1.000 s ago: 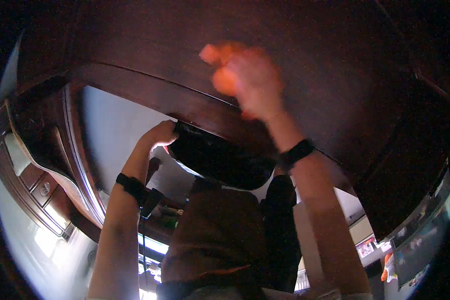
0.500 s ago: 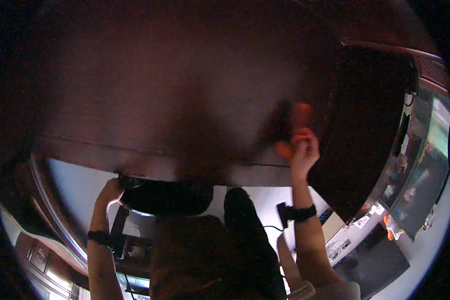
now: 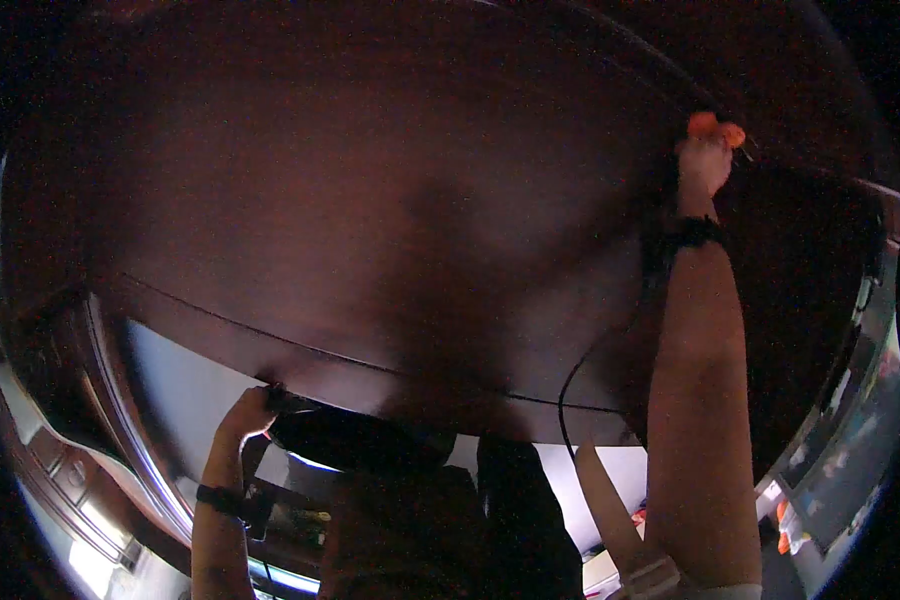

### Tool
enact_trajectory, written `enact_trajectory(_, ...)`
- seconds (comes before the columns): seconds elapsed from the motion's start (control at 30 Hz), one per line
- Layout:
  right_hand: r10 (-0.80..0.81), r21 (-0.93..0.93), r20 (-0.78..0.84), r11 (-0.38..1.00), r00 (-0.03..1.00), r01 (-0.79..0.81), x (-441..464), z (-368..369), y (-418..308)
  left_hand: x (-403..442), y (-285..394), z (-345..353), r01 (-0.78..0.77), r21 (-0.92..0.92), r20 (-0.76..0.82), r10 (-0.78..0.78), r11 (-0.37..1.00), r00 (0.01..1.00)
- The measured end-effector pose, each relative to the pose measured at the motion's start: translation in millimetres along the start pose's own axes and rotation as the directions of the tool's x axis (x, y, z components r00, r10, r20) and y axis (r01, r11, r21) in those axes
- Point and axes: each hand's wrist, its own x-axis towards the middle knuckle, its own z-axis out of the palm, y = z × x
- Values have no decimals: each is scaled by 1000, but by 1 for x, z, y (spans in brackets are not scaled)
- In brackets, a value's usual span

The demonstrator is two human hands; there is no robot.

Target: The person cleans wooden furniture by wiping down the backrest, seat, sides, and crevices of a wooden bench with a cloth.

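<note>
At the upper right of the dark brown wooden surface (image 3: 300, 200), my right hand (image 3: 707, 165) is closed on a bunched orange thing (image 3: 703, 124) that looks like a cloth. The orange thing bulges out beyond my fingers, against the wood near a long edge line. At the lower left, my left hand (image 3: 247, 412) grips the end of a dark, rounded object (image 3: 355, 438), whose kind I cannot make out in the low light. That object lies just below the near edge of the wood. My left fingers are partly in shadow.
A thin black cable (image 3: 564, 400) hangs in a curve beside my right arm. Black bands circle both wrists. Cabinets with pale panels (image 3: 80, 490) stand at the lower left. Shelves with mixed items (image 3: 840, 450) are at the right, with a small orange item (image 3: 785, 527) near them.
My right hand has moved up and to the right with the orange thing, and the arm is now stretched far out. My left hand keeps its grip on the dark object; the view has shifted.
</note>
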Motion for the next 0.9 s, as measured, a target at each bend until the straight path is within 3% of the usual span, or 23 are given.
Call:
enact_trajectory(0.03, -13, 8, 0, 1000, 1000, 13, 12, 0, -30, -1, 14, -12, 79, -77, 70, -74, 994, 995)
enact_trajectory(0.1, 187, 62, -142, 982, 972, -180, 35, -28, -116, -2, 35, -25, 163, -162, 130, -143, 973, 981)
enact_trajectory(0.13, 179, 69, -151, 983, 972, -171, 35, -55, -150, -4, 39, -28, 228, -251, 161, -191, 941, 968)
enact_trajectory(0.17, 282, 187, -85, 947, 956, -262, 34, -87, -182, -7, 39, -31, 293, -333, 194, -239, 896, 951)
enact_trajectory(0.2, 369, 297, -5, 888, 930, -351, 34, -106, -205, -5, 31, -25, 297, -344, 184, -247, 890, 952)
enact_trajectory(0.23, 359, 308, -7, 889, 933, -339, 35, -110, -219, 1, 22, -15, 129, -185, 92, -114, 974, 989)
enact_trajectory(0.27, 184, 321, -45, 933, 982, -160, 36, -114, -234, 2, 11, -5, -34, -5, 24, 34, 999, 999)
enact_trajectory(0.3, 4, 326, -88, 945, 996, 25, 37, -118, -249, -3, 27, -19, 196, -247, 120, -170, 949, 978)
enact_trajectory(0.33, -5, 332, -90, 943, 996, 34, 37, -126, -265, -5, 37, -29, 201, -256, 119, -176, 946, 977)
enact_trajectory(0.4, -168, 611, -167, 756, 972, 236, 36, -151, -309, -6, 42, -36, 237, -351, 197, -176, 906, 965)
enact_trajectory(0.47, -285, 569, -252, 729, 925, 380, 44, -163, -348, -6, 32, -24, 203, -315, 139, -167, 927, 976)
enact_trajectory(0.5, -294, 864, 102, 499, 950, 62, 34, -239, -352, -7, 28, -15, 163, -268, 82, -146, 950, 986)
enact_trajectory(0.53, -311, 865, 105, 498, 945, 68, 28, -231, -362, -8, 26, -10, 169, -283, 89, -149, 944, 985)
enact_trajectory(0.57, -383, 807, -189, 464, 904, 366, 24, -216, -373, -5, 27, -9, 143, -175, 95, -128, 974, 987)
enact_trajectory(0.6, -437, 662, -447, 426, 781, 617, 12, -203, -375, -1, 26, -11, 101, -51, 113, -95, 994, 989)
enact_trajectory(0.67, -538, 600, -533, 304, 653, 740, -2, -222, -368, -15, 55, -39, 173, -50, 140, -164, 984, 976)
enact_trajectory(0.73, -575, 645, -600, 63, 556, 761, -57, -235, -381, -8, 40, -32, 141, -93, 140, -127, 986, 982)
enact_trajectory(0.77, -605, 684, -573, 19, 553, 729, -88, -246, -385, -8, 37, -36, 190, -215, 156, -158, 958, 975)
enact_trajectory(0.87, -728, 863, -400, -94, 556, 497, -194, -263, -391, 8, -9, 2, 66, -187, 4, -66, 980, 998)
enact_trajectory(0.9, -896, 994, -108, -102, 431, 36, -224, -273, -388, 13, -19, 8, 68, -178, -4, -70, 982, 998)
